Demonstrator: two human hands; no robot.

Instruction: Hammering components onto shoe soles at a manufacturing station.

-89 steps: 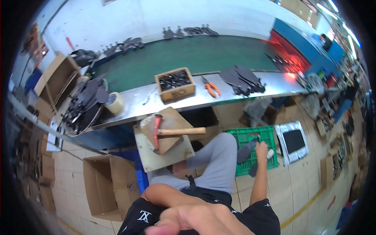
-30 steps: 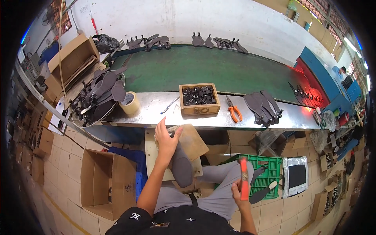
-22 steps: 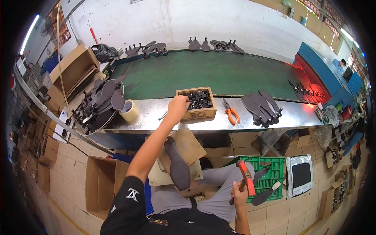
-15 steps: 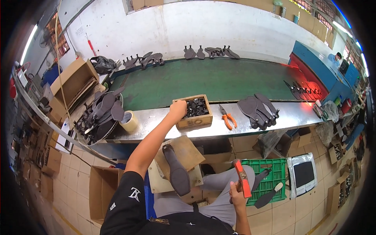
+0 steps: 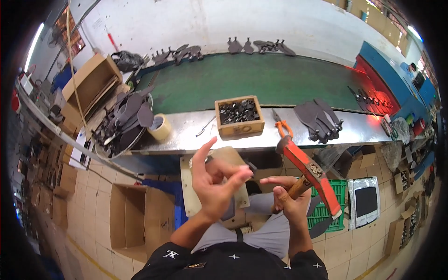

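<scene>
My left hand (image 5: 212, 184) is raised over the pale work block (image 5: 190, 193), thumb and a finger pinched at a small black piece (image 5: 252, 167), its index finger pointing up. Close beside it, my right hand (image 5: 291, 200) grips the wooden handle of a red-headed hammer (image 5: 312, 175), with a finger stretched toward the piece. A grey shoe sole (image 5: 228, 212) lies low on the block, mostly hidden by my left hand. Beyond my hands, a wooden box (image 5: 240, 128) full of small black pieces stands on the metal bench (image 5: 186, 135).
Orange-handled pliers (image 5: 282, 127) and stacked soles (image 5: 317, 122) lie right of the box. Leftward are a tape roll (image 5: 160, 127) and a basket of soles (image 5: 123, 116). A green conveyor belt (image 5: 233, 79) runs behind; a green crate (image 5: 333, 200) and a cardboard box (image 5: 128, 214) flank my legs.
My left hand has come back from the wooden box to above the block, bringing a small black piece. My right hand has raised the hammer and moved closer to the left hand.
</scene>
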